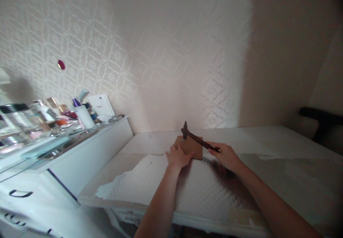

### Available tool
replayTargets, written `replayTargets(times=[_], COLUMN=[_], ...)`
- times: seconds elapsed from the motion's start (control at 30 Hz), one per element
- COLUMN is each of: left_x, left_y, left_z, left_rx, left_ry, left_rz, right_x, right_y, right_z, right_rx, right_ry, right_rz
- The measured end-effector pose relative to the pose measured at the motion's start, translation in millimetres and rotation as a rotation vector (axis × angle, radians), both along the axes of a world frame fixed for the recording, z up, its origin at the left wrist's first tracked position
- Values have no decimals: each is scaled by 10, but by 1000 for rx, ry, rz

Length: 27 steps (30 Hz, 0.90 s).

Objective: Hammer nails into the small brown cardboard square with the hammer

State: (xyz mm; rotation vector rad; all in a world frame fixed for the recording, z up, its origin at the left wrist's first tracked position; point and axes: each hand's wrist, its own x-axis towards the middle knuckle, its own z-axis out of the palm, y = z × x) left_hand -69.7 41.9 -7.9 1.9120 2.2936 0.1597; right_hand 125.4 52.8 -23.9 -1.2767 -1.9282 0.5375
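Note:
A small brown board point(195, 148) lies on the white table, partly under my left hand. My left hand point(178, 156) rests flat on its near left part with the fingers spread. In my right hand point(225, 154) is a hammer point(198, 140), held by the dark handle with the fingers wrapped round it. The hammer's head is over the far left part of the board, close to small light marks there. Whether the head touches the board I cannot tell. A white textured sheet point(142, 179) is spread beneath my forearms.
To the left stands a white dresser point(88, 152) crowded with bottles and jars, among them a white bottle point(85, 116). Patterned wallpaper point(166, 63) rises behind the table point(268, 141). A black armrest point(318, 118) juts in at the right.

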Motion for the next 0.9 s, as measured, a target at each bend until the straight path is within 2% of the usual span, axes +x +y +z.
replayTargets(times=[0.23,0.9], left_x=[1,3], left_y=[-2,-3], left_z=[3,14], left_rx=[-10,-11], left_ry=[21,13], left_rz=[-4,-2], right_x=[-9,11], right_y=[-10,-1], right_z=[20,16], right_rx=[-1,-21], right_ry=[24,8], right_rz=[40,17])
